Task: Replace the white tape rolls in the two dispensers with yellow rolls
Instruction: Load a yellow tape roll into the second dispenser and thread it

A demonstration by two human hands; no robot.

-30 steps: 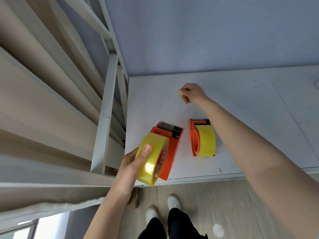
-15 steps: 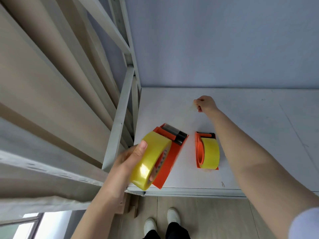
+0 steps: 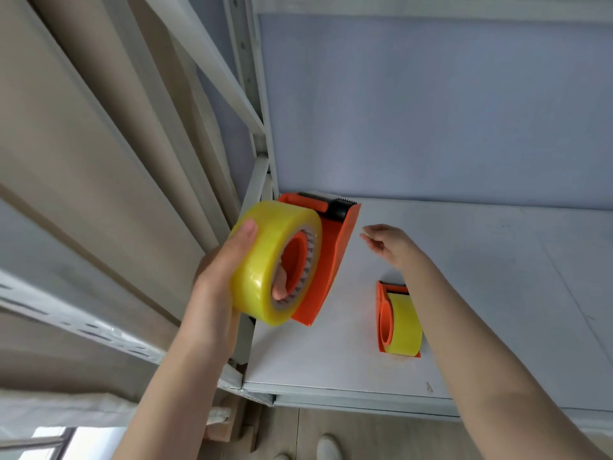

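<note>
My left hand holds an orange tape dispenser up in the air above the shelf's left end. A yellow tape roll sits on its hub, my thumb on the roll's outer face and a fingertip inside the core. The dispenser's black cutter points away from me. My right hand hovers just right of it, fingers loosely apart, holding nothing. A second orange dispenser with a yellow roll lies on the white shelf board, under my right forearm. No white roll is in view.
A pale metal rack upright and slanted braces stand at the left. A blue-grey back wall closes the shelf behind. Beige panels fill the left side. Below the shelf edge, wooden floor and my shoes show.
My left hand has lifted the dispenser with the yellow roll higher and toward the back. My right hand came off the shelf, opened its fingers and moved closer to the dispenser. The camera tilted up.
</note>
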